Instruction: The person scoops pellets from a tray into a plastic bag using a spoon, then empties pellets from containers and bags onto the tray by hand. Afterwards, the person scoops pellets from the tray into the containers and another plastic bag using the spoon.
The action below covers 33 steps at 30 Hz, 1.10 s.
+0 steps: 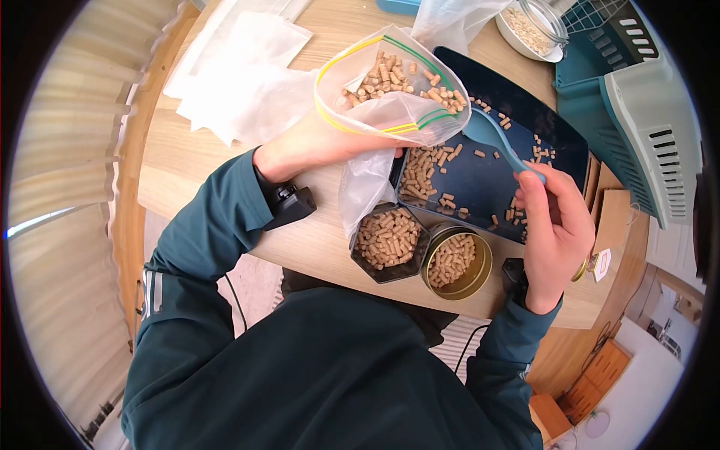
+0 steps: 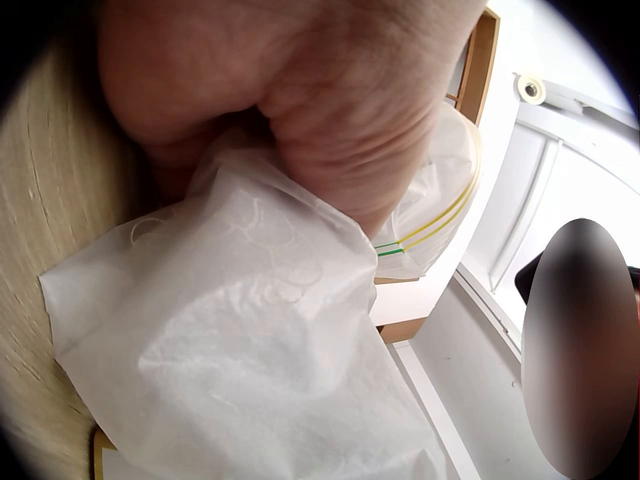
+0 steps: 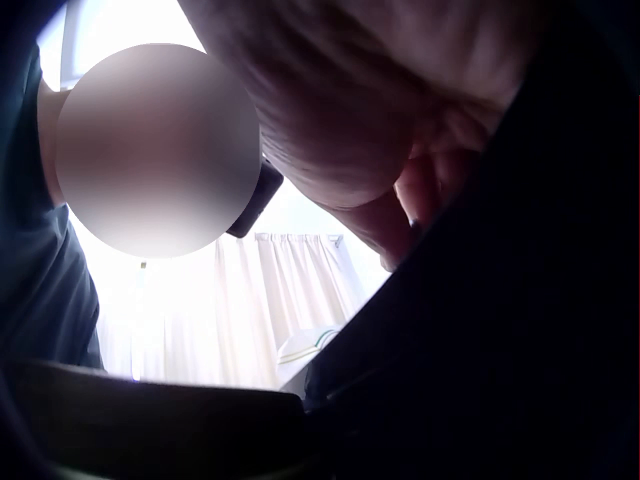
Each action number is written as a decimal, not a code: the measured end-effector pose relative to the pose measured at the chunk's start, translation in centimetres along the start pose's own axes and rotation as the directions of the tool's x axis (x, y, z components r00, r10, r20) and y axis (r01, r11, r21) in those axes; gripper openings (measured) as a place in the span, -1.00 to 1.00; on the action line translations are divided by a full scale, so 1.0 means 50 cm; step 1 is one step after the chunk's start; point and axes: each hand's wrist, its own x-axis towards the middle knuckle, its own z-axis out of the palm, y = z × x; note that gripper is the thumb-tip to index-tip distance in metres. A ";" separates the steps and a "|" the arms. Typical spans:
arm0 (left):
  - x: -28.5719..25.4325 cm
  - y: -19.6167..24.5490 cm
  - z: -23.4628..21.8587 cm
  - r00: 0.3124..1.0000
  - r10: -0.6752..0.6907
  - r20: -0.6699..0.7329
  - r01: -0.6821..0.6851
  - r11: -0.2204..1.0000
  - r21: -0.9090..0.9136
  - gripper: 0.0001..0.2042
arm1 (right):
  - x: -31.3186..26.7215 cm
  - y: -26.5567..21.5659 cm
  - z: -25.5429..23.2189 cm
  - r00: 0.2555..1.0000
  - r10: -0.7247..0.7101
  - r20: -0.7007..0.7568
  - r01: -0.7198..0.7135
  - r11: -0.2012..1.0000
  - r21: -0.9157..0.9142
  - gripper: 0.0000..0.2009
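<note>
My left hand grips a clear zip bag with yellow and green seal lines; its mouth gapes upward and wood pellets show inside. In the left wrist view, the bag's lower part hangs below the curled hand. Between thumb and fingers, my right hand holds a blue spoon by its handle. The spoon's bowl is beside the bag's rim, over a dark blue tray with scattered pellets. In the right wrist view the spoon is hidden.
A black hexagonal container and a round gold tin, both holding pellets, stand at the table's near edge. Empty plastic bags lie at left. A white bowl sits behind the tray, and a teal-and-grey plastic crate stands right.
</note>
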 end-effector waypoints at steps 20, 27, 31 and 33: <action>0.008 -0.025 -0.006 0.997 0.080 0.018 -0.080 0.997 -0.022 -0.53 | 0.003 0.006 -0.025 0.941 0.255 0.224 -0.318 0.891 0.323 -0.84; 0.009 -0.033 -0.007 0.994 0.101 0.032 -0.100 0.994 -0.039 -0.54 | 0.009 0.028 -0.043 0.962 0.265 0.072 -0.258 0.780 0.571 -0.83; 0.010 -0.028 -0.009 0.977 0.213 0.015 -0.213 0.973 0.086 -0.54 | 0.005 0.020 -0.022 0.972 0.212 -0.105 -0.120 0.824 0.554 -0.81; 0.001 -0.009 -0.004 0.998 0.056 0.028 -0.055 0.998 -0.020 -0.53 | 0.000 0.017 -0.014 0.972 0.175 -0.155 -0.071 0.852 0.518 -0.80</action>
